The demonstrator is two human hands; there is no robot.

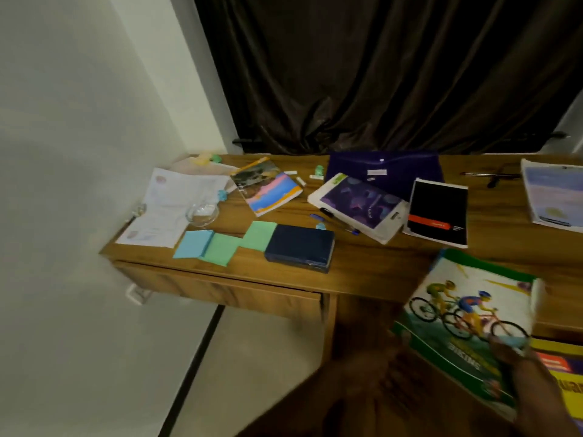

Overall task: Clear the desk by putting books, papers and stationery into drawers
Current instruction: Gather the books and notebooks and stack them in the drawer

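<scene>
My right hand grips a book with cyclists on its cover, thumb on the cover's lower right, held tilted off the front edge of the wooden desk. My left hand is motion-blurred beside the book's lower left edge, fingers loosely spread; whether it touches the book is unclear. On the desk lie a dark blue book, blue and green note pads, a colourful notebook, a purple star notebook, a black notebook, a purple folder, papers and pens.
A yellow book lies low at the right, below the desk top, partly behind my right hand. The left drawer front is shut. A glass bowl sits on the papers. More papers lie far right. A dark curtain hangs behind; a wall stands left.
</scene>
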